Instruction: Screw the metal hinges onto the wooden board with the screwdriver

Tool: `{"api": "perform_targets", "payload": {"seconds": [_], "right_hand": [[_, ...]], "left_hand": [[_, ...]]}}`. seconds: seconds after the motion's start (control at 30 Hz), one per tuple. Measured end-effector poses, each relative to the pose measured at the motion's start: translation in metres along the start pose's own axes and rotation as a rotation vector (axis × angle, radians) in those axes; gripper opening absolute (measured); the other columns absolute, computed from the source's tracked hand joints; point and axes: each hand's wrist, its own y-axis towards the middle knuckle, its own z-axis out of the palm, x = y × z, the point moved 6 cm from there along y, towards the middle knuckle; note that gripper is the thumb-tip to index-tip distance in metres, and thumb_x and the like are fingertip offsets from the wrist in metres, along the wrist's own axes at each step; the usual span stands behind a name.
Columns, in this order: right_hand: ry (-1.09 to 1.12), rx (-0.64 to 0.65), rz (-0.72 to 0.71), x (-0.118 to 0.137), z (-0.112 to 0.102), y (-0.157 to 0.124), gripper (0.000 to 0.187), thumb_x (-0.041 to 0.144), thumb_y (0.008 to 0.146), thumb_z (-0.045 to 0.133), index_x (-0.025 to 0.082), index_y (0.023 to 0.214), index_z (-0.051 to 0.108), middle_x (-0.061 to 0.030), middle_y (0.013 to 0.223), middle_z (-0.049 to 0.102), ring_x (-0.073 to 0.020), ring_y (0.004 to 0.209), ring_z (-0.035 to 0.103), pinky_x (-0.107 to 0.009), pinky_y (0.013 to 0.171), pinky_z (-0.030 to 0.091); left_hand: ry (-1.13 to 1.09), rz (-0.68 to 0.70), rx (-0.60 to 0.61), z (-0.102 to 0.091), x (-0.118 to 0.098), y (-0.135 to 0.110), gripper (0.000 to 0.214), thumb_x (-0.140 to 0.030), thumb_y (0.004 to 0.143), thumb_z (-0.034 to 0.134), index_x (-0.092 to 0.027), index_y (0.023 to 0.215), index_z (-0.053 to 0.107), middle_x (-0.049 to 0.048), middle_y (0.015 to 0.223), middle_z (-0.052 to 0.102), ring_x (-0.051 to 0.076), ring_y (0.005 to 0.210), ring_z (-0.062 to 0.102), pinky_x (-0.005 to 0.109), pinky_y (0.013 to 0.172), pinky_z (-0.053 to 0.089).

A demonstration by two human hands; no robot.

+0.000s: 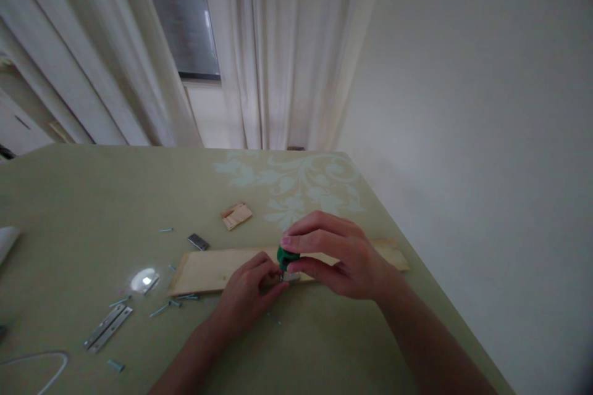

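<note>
My right hand [331, 253] grips a screwdriver by its short green handle [288, 257], which stands roughly upright with its tip down. Thumb and fingers of my left hand [250, 287] are pinched together right under the handle, around what appears to be a small screw [281, 277]; the fingers partly hide it. A flat metal piece [291, 277], perhaps a hinge, lies there at the near edge of a long wooden board [204, 268]. Both hands rest over this board, and the right one covers part of its right half.
Left of the board lie several loose screws [160, 310], a metal hinge [108, 328] and a thicker screw [115, 365]. Beyond it are a dark metal piece [198, 242] and a small wood piece [236, 215]. A white cable [46, 355] curves at lower left. A wall [486, 166] borders the table's right edge.
</note>
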Motion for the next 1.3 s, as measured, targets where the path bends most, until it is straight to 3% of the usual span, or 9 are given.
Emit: {"api": "perform_targets", "payload": {"seconds": [0.43,0.6,0.87,1.1,1.3], "right_hand": [[-0.011,-0.002,-0.01,0.0005,-0.0006,0.0006,0.025,0.017,0.1,0.074,0.017,0.125,0.072,-0.0118,0.113,0.076,-0.0192,0.104,0.073,-0.031,0.091,0.061],[-0.015,-0.003,-0.017,-0.0005,-0.0011,0.0,0.025,0.016,0.099,0.075,0.014,0.123,0.072,-0.0135,0.114,0.077,-0.0197,0.105,0.073,-0.031,0.092,0.061],[-0.03,0.005,-0.022,0.0002,-0.0007,0.0004,0.027,0.017,0.099,0.075,0.016,0.125,0.072,-0.0128,0.115,0.078,-0.0201,0.106,0.074,-0.032,0.093,0.061],[-0.041,0.015,-0.008,0.001,-0.0009,0.0002,0.034,0.009,0.099,0.071,0.015,0.132,0.07,-0.0149,0.13,0.076,-0.0207,0.118,0.072,-0.035,0.103,0.058],[0.03,0.03,-0.02,0.0048,-0.0003,0.0016,0.033,0.008,0.101,0.069,0.016,0.133,0.069,-0.0148,0.124,0.079,-0.0206,0.119,0.073,-0.036,0.103,0.059]], "left_hand": [[-0.057,0.002,-0.043,-0.0037,0.001,-0.0022,0.014,-0.035,0.097,0.075,-0.022,0.098,0.073,0.001,0.091,0.062,0.015,0.071,0.055,0.025,0.064,0.042],[-0.088,0.008,-0.005,-0.003,-0.001,-0.0005,0.013,-0.035,0.098,0.074,-0.023,0.102,0.074,0.0025,0.098,0.065,0.016,0.077,0.06,0.026,0.068,0.046],[-0.125,-0.022,0.006,-0.0047,-0.0041,-0.0002,0.015,-0.036,0.099,0.072,-0.022,0.094,0.071,0.0031,0.098,0.066,0.018,0.08,0.061,0.027,0.069,0.046],[0.089,-0.036,-0.014,-0.0056,-0.0065,0.0028,0.021,-0.035,0.095,0.076,-0.02,0.082,0.07,0.0019,0.084,0.068,0.022,0.083,0.059,0.033,0.076,0.04],[0.13,-0.056,0.043,-0.0055,-0.0075,0.0059,0.006,-0.026,0.09,0.076,-0.022,0.087,0.072,0.0008,0.083,0.069,0.022,0.082,0.061,0.033,0.075,0.037]]}}
